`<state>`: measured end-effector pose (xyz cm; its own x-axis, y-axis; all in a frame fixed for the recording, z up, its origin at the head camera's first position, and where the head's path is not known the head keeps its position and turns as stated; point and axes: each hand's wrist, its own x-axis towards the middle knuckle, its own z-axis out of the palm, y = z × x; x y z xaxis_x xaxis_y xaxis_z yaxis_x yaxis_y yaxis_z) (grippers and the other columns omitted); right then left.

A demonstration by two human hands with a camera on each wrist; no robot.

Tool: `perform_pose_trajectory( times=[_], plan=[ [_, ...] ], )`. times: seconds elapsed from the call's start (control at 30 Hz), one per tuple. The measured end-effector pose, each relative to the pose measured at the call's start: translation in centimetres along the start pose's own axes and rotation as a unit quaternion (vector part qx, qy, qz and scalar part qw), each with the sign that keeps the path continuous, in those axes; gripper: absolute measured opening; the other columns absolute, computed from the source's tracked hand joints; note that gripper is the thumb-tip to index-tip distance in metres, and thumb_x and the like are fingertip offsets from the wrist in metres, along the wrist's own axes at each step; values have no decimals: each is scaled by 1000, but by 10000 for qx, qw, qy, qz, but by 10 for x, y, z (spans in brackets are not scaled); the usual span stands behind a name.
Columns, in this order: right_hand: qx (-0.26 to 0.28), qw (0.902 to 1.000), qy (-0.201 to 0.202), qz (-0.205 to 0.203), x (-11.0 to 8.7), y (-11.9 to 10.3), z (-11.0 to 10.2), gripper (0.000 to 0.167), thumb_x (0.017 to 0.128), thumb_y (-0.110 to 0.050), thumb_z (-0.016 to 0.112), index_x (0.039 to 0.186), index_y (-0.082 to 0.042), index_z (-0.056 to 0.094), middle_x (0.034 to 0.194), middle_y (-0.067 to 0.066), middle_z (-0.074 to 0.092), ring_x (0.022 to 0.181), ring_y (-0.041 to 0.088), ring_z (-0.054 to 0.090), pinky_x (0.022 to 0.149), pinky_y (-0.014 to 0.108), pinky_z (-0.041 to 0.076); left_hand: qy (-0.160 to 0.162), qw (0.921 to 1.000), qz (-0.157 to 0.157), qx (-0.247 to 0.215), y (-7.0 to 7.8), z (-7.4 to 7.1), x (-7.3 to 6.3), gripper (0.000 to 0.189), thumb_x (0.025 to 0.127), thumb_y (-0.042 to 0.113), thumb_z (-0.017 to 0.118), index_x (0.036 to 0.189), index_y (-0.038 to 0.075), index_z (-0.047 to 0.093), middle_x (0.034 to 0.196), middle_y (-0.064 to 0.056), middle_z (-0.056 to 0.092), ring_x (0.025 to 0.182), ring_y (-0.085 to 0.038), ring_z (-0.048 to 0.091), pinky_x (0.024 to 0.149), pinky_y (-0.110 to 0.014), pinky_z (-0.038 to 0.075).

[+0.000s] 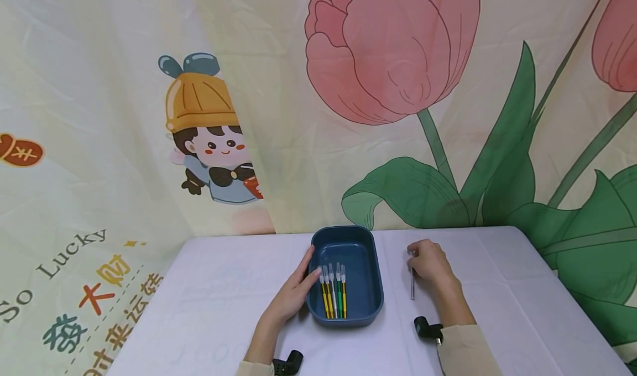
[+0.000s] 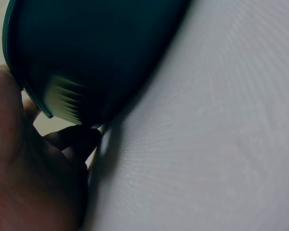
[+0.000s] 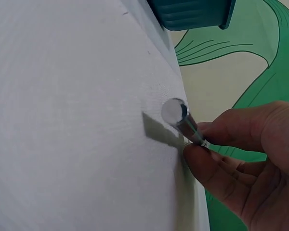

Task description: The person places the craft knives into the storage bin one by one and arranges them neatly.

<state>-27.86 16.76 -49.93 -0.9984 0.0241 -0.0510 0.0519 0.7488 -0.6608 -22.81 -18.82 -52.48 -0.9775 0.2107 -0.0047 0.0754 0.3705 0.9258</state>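
Observation:
A dark blue rectangular tray (image 1: 365, 287) stands upright on the table, with several slim pen-like tools (image 1: 344, 298) side by side in its left half. These have clear caps and yellow, green or silvery bodies. At the tray's left side my left hand (image 1: 293, 290) grips the wall, thumb over the rim and fingers along the outside. Right of the tray, my right hand (image 1: 430, 262) pinches a slim silvery pen-like tool (image 1: 412, 287) between thumb and fingertips. In the right wrist view the flat round end of this silvery tool (image 3: 173, 111) points at the camera; its other end is hidden by the fingers.
A white cloth covers the table (image 1: 214, 309). Behind it hangs a printed backdrop (image 1: 288, 144) with tulips, a cartoon figure and lettering. Small black cameras (image 1: 428, 329) sit at both wrists.

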Motion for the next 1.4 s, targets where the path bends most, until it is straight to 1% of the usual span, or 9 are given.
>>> perform_pose_trajectory(
  times=[0.1,0.2,0.4,0.5,0.73,0.87,1.1,1.23,1.4],
  plan=[
    [111,9999,27,-7,0,-2,0,37,91,0,70,127,6,70,106,18,71,90,27,62,68,31,56,1,10000,9,13,0,0,0,65,109,45,51,166,42,20,173,13,17,163,-23,13,130,-59,12],
    [225,9997,72,-100,-1,-5,-1,38,91,0,70,128,6,69,111,21,71,88,26,62,67,31,57,2,10000,27,20,0,0,0,65,109,44,51,166,41,20,173,13,17,163,-22,13,130,-58,12],
    [417,9988,119,-234,-3,-12,-4,39,92,1,69,131,7,68,115,24,69,72,18,66,62,28,57,11,10000,28,33,-1,0,0,65,109,44,51,166,42,20,173,13,17,163,-23,13,129,-59,12],
    [486,9981,130,-358,-4,-16,-6,40,92,1,69,132,7,67,117,25,68,67,15,68,62,28,58,12,10000,22,40,0,0,0,64,109,44,51,166,42,20,173,13,17,163,-23,13,129,-60,12],
    [573,9963,175,-621,-8,-26,-10,41,92,2,70,132,8,67,119,28,69,67,18,74,61,27,59,0,10000,22,21,0,0,0,65,109,46,51,166,43,20,173,14,17,163,-23,13,129,-59,12],
    [603,9952,246,-735,-10,-31,-12,41,92,0,70,132,7,67,118,28,69,66,16,73,60,27,58,-3,10000,11,25,-1,0,0,65,108,48,51,165,44,20,173,15,17,163,-23,13,129,-60,12],
    [796,9910,336,-1024,-12,-39,-11,42,92,-3,72,133,6,67,114,24,69,65,13,72,59,28,58,-13,10000,-7,32,-1,-1,0,66,108,49,51,166,43,19,173,14,17,163,-23,13,129,-60,12],
    [859,9880,394,-1225,-15,-45,-11,42,92,-1,73,133,6,67,113,22,68,67,13,72,60,29,60,-13,10000,1,24,-1,0,0,66,108,49,51,166,43,19,173,14,17,163,-23,13,129,-60,12],
    [946,9860,384,-1317,-19,-53,-13,44,92,0,73,135,5,66,114,21,66,70,14,72,61,29,60,-14,10000,6,5,-2,0,1,65,109,46,50,165,44,19,173,15,17,163,-23,13,129,-61,12]
  ],
)
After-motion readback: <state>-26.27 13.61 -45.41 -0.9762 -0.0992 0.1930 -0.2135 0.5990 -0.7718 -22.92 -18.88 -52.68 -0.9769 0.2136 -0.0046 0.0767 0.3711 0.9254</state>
